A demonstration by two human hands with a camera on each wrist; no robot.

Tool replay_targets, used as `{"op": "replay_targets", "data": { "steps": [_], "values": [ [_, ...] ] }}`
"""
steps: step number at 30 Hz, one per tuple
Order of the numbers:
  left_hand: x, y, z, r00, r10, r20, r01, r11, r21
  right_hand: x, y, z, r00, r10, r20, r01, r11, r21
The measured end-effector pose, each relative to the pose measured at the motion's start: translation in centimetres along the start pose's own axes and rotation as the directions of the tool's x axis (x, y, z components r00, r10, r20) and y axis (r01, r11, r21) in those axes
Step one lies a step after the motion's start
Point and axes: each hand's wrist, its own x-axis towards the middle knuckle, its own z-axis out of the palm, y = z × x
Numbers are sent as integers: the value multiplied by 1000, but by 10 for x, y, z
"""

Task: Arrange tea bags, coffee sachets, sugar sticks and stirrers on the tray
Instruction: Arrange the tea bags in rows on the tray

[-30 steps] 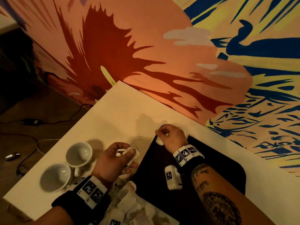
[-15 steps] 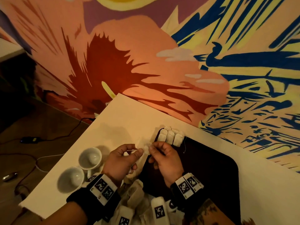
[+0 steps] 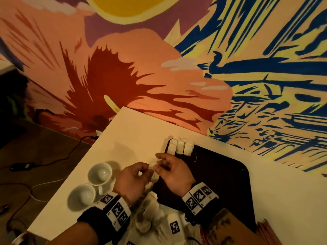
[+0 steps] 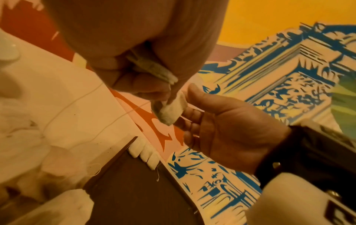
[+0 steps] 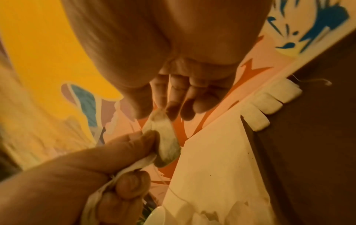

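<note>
A tea bag (image 5: 163, 140) is pinched between the left hand (image 3: 131, 181) and the right hand (image 3: 174, 172), held just above the white table (image 3: 134, 135) at the edge of the dark tray (image 3: 221, 174). More tea bags are clutched in the left hand's curled fingers. A row of tea bags (image 3: 180, 146) is seen lined up on the tray's far corner, two white cups (image 3: 92, 183) beside the left wrist.

Head view looks from above, forward and down, onto both hands meeting at tray (image 3: 221, 174) edge. Left wrist view, very near, faces along left hand (image 4: 134, 45) toward right hand (image 4: 221, 129). Right wrist view mirrors it. All share held tea bag (image 5: 163, 143), placed row (image 4: 144, 153).
</note>
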Motion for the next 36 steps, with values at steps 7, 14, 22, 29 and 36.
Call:
{"op": "replay_targets", "data": {
  "steps": [7,14,22,29,36],
  "values": [
    [14,5,4,992,-119,33,123,985,-123,16,20,-16,996,24,-84,-38,985,-168],
    [36,-3,-3,845,-510,164,491,615,-617,59,72,-47,983,183,30,-166,941,-294],
    [53,-21,1,845,-514,150,480,603,-638,116,104,-66,937,326,123,-230,843,-485],
    [54,-21,8,891,-444,96,397,657,-641,160,124,-75,941,336,-46,-308,792,-527],
    [54,-22,15,917,-394,63,338,683,-648,177,129,-76,944,320,-77,-307,775,-552]
  ]
}}
